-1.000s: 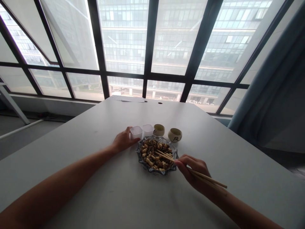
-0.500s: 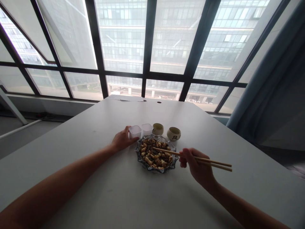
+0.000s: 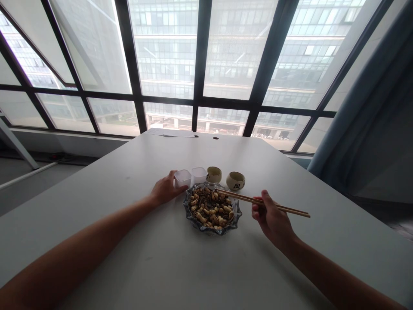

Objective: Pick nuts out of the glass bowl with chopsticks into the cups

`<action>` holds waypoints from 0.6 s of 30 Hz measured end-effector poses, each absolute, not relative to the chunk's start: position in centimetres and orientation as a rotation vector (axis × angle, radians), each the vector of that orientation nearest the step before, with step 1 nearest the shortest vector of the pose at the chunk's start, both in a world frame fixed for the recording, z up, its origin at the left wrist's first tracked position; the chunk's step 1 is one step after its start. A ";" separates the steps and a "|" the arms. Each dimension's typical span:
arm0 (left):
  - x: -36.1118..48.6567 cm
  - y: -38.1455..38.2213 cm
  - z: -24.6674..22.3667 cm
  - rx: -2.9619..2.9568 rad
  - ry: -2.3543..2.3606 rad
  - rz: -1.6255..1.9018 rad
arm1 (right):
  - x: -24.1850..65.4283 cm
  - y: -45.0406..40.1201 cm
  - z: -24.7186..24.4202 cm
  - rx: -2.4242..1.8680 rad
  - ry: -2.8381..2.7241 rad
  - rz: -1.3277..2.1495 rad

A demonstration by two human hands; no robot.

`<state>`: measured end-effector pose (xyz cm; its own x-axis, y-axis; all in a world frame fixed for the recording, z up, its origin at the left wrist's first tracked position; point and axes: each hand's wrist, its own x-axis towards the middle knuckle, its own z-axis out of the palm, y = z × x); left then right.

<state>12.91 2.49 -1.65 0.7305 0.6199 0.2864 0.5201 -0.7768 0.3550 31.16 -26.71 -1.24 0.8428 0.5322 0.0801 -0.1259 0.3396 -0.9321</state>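
My left hand (image 3: 165,188) is closed around the left of two translucent plastic containers (image 3: 183,178). The second plastic container (image 3: 199,174) stands beside it, untouched. My right hand (image 3: 273,219) grips a pair of wooden chopsticks (image 3: 241,197) near their middle. Their tips reach over the far part of a scalloped glass bowl (image 3: 191,217), and whether they pinch anything is too small to tell. Peanuts in shells (image 3: 206,211) and darker seeds fill the bowl. Just behind it are a pale ceramic cup (image 3: 214,175) and another cup (image 3: 235,181) with a dark character on it.
Everything stands on a white table (image 3: 155,258). Papers (image 3: 172,133) lie at its far edge, close to two dark holes. Large framed windows rise beyond, and a blue-grey curtain (image 3: 358,99) hangs at the right.
My right hand has shifted slightly up and right, bringing the chopstick tips from the bowl's middle to its far side. My left hand keeps its place on the container.
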 end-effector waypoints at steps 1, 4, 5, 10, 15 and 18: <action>12.9 2.5 -1.7 2.684 0.898 0.578 | 31.1 -26.7 -1.1 -1.147 -0.398 0.436; 12.9 2.5 -1.6 2.691 0.887 0.587 | 30.4 -26.8 -0.5 -1.163 -0.439 0.334; 12.8 2.5 -1.6 2.693 0.881 0.586 | 30.0 -27.0 -0.2 -1.192 -0.503 0.258; 12.7 2.3 -1.4 2.676 0.880 0.583 | 28.4 -28.7 0.7 -1.365 -1.264 -0.184; 12.7 2.3 -1.5 2.691 0.868 0.582 | 28.4 -29.3 1.0 -1.362 -1.751 -0.345; 12.7 2.3 -1.6 2.688 0.858 0.603 | 28.7 -29.3 1.1 -1.304 -1.775 -0.385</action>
